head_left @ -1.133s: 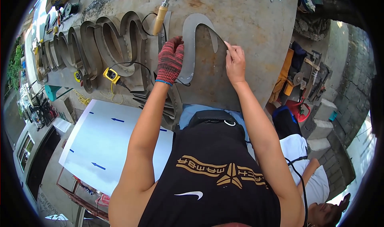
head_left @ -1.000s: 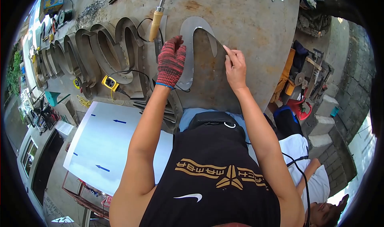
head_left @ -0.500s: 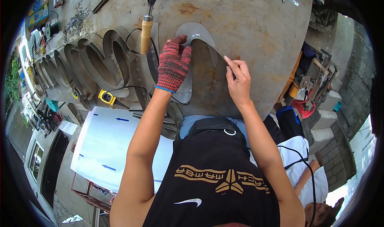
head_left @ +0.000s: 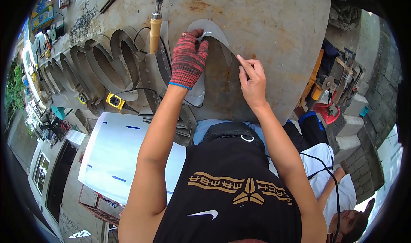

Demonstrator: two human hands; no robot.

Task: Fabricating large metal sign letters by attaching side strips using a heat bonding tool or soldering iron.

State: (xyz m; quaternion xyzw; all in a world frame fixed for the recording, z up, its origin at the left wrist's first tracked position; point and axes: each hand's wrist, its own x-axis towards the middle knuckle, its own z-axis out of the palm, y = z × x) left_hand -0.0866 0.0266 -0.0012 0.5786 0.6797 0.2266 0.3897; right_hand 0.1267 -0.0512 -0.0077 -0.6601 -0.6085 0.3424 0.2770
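Note:
My left hand point(head_left: 188, 56), in a red and black knit glove, lies over a flat grey curved metal piece point(head_left: 214, 27) on the metal-topped table. Its thumb and fingers close on a thin bent metal strip point(head_left: 223, 44), seen nearly edge-on above the flat piece. My bare right hand point(head_left: 253, 81) pinches the strip's other end between thumb and forefinger. Just left of the glove is a soldering iron point(head_left: 155, 33) with a wooden handle. The glove hides part of the flat piece and the strip's end.
Bent metal letter shapes point(head_left: 98, 63) stand along the table's left. A yellow socket block point(head_left: 115, 101) with a black cable lies by them. White sheeting with blue arrows point(head_left: 115, 157) is at lower left. At right are a cutting machine point(head_left: 329, 83) and another person point(head_left: 321, 168) in white.
Both hands keep their hold on the strip. The right hand has shifted slightly left and up, and the strip's held end with it. The whole view has moved a little.

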